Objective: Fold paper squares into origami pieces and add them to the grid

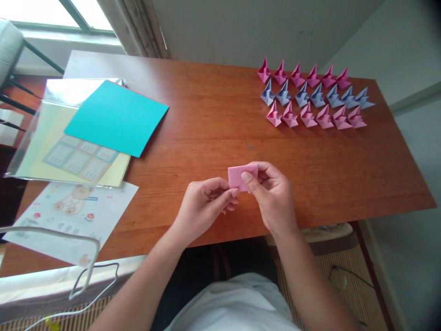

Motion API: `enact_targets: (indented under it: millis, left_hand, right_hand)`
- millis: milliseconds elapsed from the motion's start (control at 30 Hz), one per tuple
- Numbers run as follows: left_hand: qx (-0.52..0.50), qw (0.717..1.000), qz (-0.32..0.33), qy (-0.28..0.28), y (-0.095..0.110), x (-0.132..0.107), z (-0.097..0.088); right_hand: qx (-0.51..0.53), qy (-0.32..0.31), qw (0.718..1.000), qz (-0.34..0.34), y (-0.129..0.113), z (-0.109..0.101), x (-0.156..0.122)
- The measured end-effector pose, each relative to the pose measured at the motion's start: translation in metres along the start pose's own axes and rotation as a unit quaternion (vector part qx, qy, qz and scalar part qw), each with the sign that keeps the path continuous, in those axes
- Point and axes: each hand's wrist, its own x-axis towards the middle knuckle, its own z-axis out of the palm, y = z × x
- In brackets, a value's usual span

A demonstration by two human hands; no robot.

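Note:
A small folded pink paper [237, 175] is held over the front part of a wooden table [213, 115]. My left hand [203, 202] pinches its lower left edge with thumb and fingers closed. My right hand [270, 193] grips its right side, thumb pressed on the front face. Both hands hover just above the tabletop near its front edge.
Rows of finished pink origami pieces [306, 76] and blue origami pieces [317, 96] stand at the far right. A teal sheet [117, 117] lies on a clear paper pack [69, 133] at the left, with a bear-printed sheet [76, 211] below it. A white cable [89, 276] runs along the near left.

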Motion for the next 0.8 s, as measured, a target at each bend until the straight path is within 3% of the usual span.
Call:
enact_targets:
  millis: [267,500,600,800]
  left_hand:
    - [0.013,0.999,0.043,-0.002,-0.001,0.001,0.0]
    - [-0.024,0.99,0.09,0.108,-0.003,0.001,-0.001]
    - [-0.022,0.99,0.095,0.104,-0.005,0.002,-0.001]
    - [0.015,0.989,0.126,0.075,-0.007,0.0,0.001]
  right_hand:
    - [-0.02,-0.001,1.0,-0.003,-0.003,-0.001,0.001]
    - [-0.068,-0.056,0.996,0.03,-0.008,-0.01,-0.003]
    - [-0.068,-0.071,0.995,0.033,-0.006,-0.013,-0.004]
    - [-0.028,-0.04,0.998,0.038,-0.001,-0.01,-0.003]
